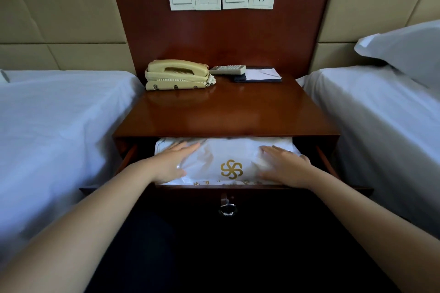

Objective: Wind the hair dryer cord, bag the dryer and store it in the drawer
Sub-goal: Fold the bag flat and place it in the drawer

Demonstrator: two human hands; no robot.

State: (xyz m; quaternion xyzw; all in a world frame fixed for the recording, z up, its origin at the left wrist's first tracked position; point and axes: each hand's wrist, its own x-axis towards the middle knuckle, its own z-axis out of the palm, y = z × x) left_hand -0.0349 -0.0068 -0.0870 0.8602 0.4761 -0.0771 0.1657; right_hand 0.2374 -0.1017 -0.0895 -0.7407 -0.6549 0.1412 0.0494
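Pressing the white plastic bag with gold emblem (228, 162) flat, left hand (170, 164) and right hand (283, 166) are laying straight, near-together fingers (185, 147) so the open wooden drawer (226, 188) can close.

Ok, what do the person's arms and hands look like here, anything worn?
Nothing worn that shows: no sleeves in view up to the frame's edge. The left hand and right hand have no gloves, and no rings, watch or bracelet show.
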